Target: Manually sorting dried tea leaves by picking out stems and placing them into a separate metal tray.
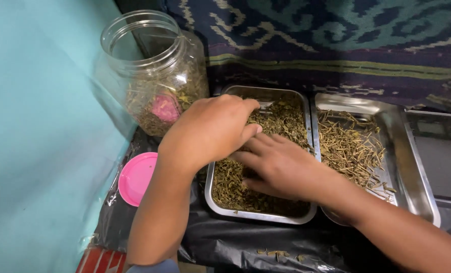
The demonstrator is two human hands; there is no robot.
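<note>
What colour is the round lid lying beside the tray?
Pink; the lid shows best in the head view.

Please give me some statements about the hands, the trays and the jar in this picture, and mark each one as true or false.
1. Both hands are in the steel tray that holds dried green leaf bits. True: the left hand and the right hand rest on the pile.
2. The pink lid is screwed onto the jar. False: it lies on the black sheet, and the clear plastic jar stands open.
3. The second tray holds thin, pale stalk pieces. True.
4. The jar is empty. False: it contains dried leaf material and something pink.
5. The right hand holds a spoon. False: no tool is visible in it.
</note>
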